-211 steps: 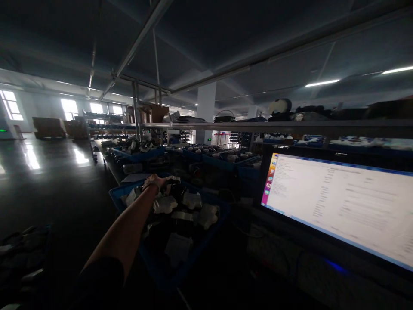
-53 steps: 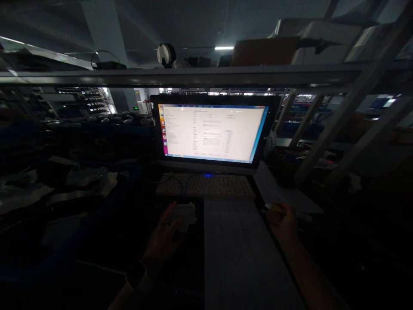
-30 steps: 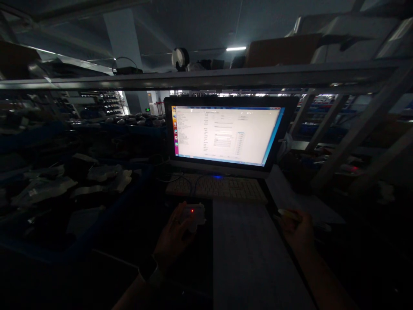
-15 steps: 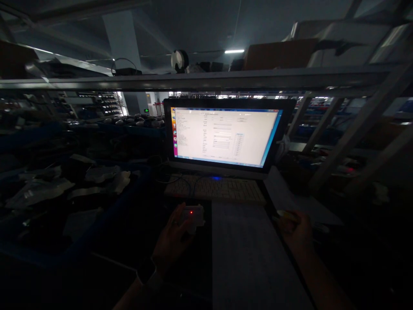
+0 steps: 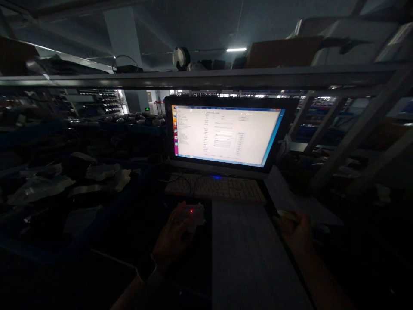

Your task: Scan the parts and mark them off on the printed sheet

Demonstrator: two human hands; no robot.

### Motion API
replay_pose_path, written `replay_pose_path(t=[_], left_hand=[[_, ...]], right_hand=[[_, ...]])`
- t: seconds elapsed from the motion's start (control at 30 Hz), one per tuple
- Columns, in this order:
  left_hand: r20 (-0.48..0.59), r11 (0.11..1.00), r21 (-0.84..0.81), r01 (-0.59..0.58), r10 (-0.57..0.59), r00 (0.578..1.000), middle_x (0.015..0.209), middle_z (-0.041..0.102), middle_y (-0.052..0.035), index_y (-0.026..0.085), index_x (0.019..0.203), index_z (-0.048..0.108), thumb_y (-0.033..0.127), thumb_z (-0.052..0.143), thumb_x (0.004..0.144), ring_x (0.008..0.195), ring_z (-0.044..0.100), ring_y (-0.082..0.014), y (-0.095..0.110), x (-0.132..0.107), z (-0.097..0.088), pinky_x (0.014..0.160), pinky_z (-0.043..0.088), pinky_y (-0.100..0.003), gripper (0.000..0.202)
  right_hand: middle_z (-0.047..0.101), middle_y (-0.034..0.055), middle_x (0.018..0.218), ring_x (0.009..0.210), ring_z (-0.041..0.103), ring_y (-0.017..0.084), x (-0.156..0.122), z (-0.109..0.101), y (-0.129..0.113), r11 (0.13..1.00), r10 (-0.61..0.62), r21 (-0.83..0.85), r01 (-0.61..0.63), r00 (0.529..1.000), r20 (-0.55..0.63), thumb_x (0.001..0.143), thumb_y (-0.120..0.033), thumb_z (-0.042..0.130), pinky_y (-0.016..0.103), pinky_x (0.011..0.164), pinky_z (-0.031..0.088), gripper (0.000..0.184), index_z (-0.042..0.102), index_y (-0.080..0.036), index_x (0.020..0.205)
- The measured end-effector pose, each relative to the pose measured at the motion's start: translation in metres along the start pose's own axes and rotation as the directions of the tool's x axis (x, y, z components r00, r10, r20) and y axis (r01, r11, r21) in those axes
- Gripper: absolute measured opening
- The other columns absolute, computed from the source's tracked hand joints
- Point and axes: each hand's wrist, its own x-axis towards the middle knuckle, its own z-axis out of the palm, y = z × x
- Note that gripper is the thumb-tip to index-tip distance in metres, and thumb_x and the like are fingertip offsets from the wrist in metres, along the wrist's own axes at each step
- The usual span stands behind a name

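Observation:
In the dim head view, my left hand point(image 5: 172, 239) is closed round the left side of a small pale rectangular device point(image 5: 196, 214). A red light glows on its face. It is below the keyboard point(image 5: 214, 188), left of a long white sheet of paper point(image 5: 245, 254). My right hand point(image 5: 298, 234), right of that sheet, has its fingers curled round a slim yellowish object point(image 5: 288, 216); its kind is too dark to make out. Behind the keyboard stands a lit monitor point(image 5: 224, 135) showing a window with text lists and fields.
A blue bin point(image 5: 87, 245) with several pieces in clear plastic wrapping point(image 5: 48, 189) stands at left. Another paper point(image 5: 300, 198) lies at right beside slanted metal posts point(image 5: 348, 133). A metal shelf point(image 5: 206, 79) with a cardboard box point(image 5: 284, 52) crosses above the monitor.
The view has shifted very slightly. Both hands and what they hold stay in nearly the same place, and the red light is still on.

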Motion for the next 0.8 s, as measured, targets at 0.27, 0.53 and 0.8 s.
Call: replay_pose_path(t=[0.27,0.53,0.8], left_hand=[[0.016,1.000,0.010,-0.002,0.002,1.000,0.144,0.044,-0.0087,0.027,0.120,0.053,0.014,0.067,0.076,0.125,0.051,-0.0296,0.0012,0.0015,-0.0015,0.087,0.059,-0.043,0.047],[-0.005,1.000,-0.029,-0.009,0.009,1.000,0.146,0.042,-0.0086,0.026,0.119,0.054,0.016,0.063,0.079,0.126,0.050,-0.0291,-0.0007,0.0012,0.0009,0.086,0.059,-0.044,0.042],[-0.002,1.000,-0.020,-0.011,0.011,1.000,0.145,0.043,-0.0083,0.027,0.120,0.053,0.015,0.065,0.076,0.125,0.051,-0.0295,-0.0008,0.0006,0.0000,0.084,0.060,-0.044,0.047]], right_hand=[[0.027,-0.0116,0.035,0.028,0.026,0.006,-0.0033,0.0040,-0.0019,1.000,0.026,0.002,-0.026,0.996,-0.084,0.075,-0.050,0.064,0.019,0.030,0.026,0.038,0.043,-0.022,0.059],[0.028,-0.0120,0.035,0.028,0.026,0.007,-0.0058,0.0064,-0.0038,1.000,0.004,0.012,-0.003,0.998,-0.065,0.075,-0.051,0.064,0.021,0.031,0.028,0.037,0.044,-0.023,0.061],[0.027,-0.0114,0.034,0.028,0.026,0.007,-0.0045,0.0053,-0.0024,1.000,-0.012,0.000,0.012,1.000,-0.026,0.076,-0.052,0.063,0.021,0.030,0.026,0.040,0.041,-0.023,0.059]])
